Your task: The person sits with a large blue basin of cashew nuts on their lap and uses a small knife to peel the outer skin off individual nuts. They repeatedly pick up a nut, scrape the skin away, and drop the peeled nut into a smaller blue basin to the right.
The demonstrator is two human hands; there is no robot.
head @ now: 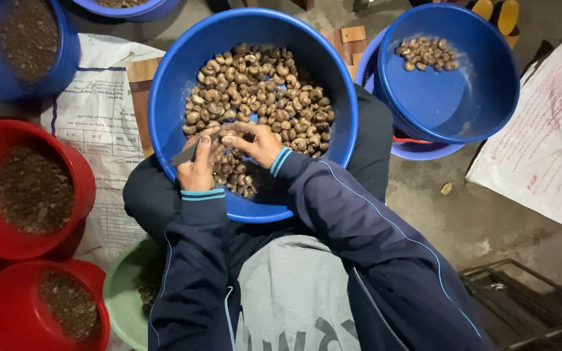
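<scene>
We hold a small dark blade (185, 155) in our left hand (198, 168), the fingers curled tight about its handle end, and our right hand (253, 142) is pinched closed on a single nut (219, 138) right where the two hands meet, over the near part of the big blue basin (170, 84) resting on our lap. The plain risk, as we judge it, is the blade slipping off the curved shell and nicking the thumb or fingertips of our right hand, since they sit just beside the edge; a hard press could also crack the kernel inside or flick the nut out over the rim. The basin itself balances on our knees, so a shift of our legs could tip it and spill the heap. That basin holds a large mound of brownish, kidney-shaped nuts (261, 91), piled toward the far side. To the right a second blue basin (476, 91), stacked in another, holds only a small cluster of similar nuts (427, 53) at its far wall. On the left, two red basins (79, 169) (8, 325) and a blue basin (66, 52) at the top corner carry dark, fine crumbly matter, which we cannot identify surely. A pale green basin (121, 292) near our left knee is mostly hidden by our sleeve, with a few nuts showing. Printed sacks (99, 110) lie on the floor.
</scene>
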